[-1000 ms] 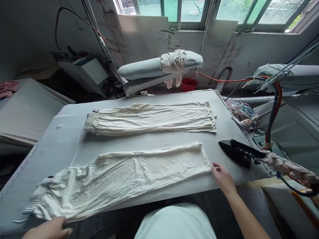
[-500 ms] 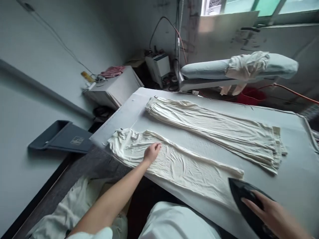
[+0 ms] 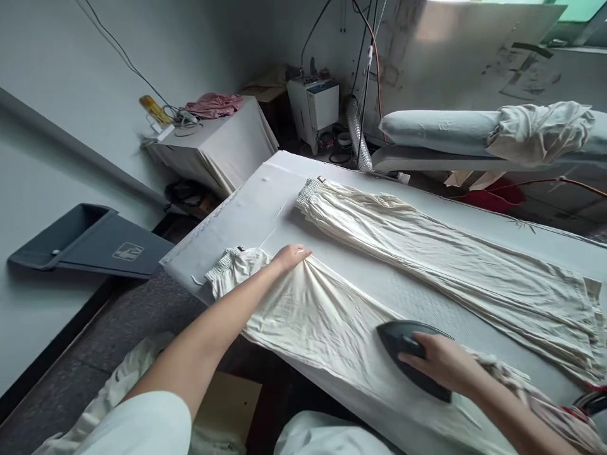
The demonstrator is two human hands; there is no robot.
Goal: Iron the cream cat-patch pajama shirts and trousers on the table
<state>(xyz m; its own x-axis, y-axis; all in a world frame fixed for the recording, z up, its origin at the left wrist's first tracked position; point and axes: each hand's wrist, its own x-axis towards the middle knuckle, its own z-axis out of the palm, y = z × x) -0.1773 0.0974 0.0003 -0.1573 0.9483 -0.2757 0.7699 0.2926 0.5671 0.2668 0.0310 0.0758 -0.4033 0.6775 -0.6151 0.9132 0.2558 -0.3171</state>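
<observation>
A cream pair of trousers (image 3: 313, 316) lies along the near edge of the padded ironing table (image 3: 241, 202), its gathered waistband at the left. My left hand (image 3: 290, 256) pinches the trousers' far edge, and creases fan out from the fingers. In my right hand (image 3: 439, 361) is the handle of a dark iron (image 3: 412, 366), which rests on the trouser leg further right. Behind them a second cream pair of trousers (image 3: 427, 246) lies stretched out, touched by neither hand.
A padded sleeve board (image 3: 441, 133) with crumpled cloth stands behind the table. At the left are a grey bin (image 3: 118, 246) and a covered side table (image 3: 237, 145) with pink cloth. Pale fabric (image 3: 118, 392) hangs low near me. A cable bundle (image 3: 592, 401) lies at the right edge.
My right hand has slid the iron leftward along the trouser leg. My left hand has moved to the trousers' far edge and pulled the cloth into creases. The view has shifted slightly.
</observation>
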